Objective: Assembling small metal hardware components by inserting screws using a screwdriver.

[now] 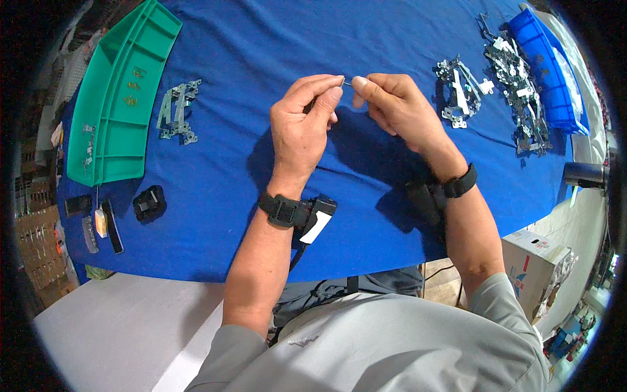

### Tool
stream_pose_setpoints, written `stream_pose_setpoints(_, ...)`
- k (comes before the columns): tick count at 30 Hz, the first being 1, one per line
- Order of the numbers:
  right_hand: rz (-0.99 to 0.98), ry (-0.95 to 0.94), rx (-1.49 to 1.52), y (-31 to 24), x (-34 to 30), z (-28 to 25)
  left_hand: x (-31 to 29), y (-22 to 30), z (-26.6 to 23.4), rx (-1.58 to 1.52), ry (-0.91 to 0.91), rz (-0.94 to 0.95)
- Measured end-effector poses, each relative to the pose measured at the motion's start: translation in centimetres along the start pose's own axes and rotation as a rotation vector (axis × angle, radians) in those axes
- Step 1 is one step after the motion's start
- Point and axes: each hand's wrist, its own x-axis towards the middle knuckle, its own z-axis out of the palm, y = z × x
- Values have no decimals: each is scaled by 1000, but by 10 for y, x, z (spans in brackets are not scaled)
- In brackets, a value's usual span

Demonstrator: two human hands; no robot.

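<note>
My left hand [299, 127] and my right hand [403, 108] are raised over the blue cloth, fingertips almost meeting. Between them shows a small thin metal piece [347, 83], pinched at one end by each hand; its exact kind is too small to make out. Left of my hands lies a group of flat metal bracket parts [177, 112]. On the right, a small pile of similar metal parts [459, 91] rests on the cloth, with a bigger heap [516, 88] beyond it.
A green compartment tray [116, 134] at the left holds small brass-coloured and metal pieces. Near it lie a black square holder [149, 204] and a dark slim bar [112, 227]. A blue bin [543, 62] stands at the far right. A cardboard box [532, 264] is beside the table.
</note>
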Motion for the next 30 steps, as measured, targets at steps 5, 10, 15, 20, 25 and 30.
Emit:
stream_pose_setpoints(5,-438,284,-354,18,6,14,1,-6,2,-90,37,-134)
stream_pose_setpoints(10,-625,346,-651,16,5,10,1,-5,-1,-105,32,-140)
stream_pose_setpoints(15,-455,264,-533,20,6,9,2,-6,0,-116,29,-155)
stream_pose_setpoints(20,-633,360,-526,17,6,15,2,-6,-2,-113,20,-184)
stream_pose_setpoints(25,-640,325,-648,18,6,10,3,-2,-3,-114,-18,-226)
stream_pose_setpoints(30,-482,314,-513,21,7,11,3,-4,-1,-110,-3,-201)
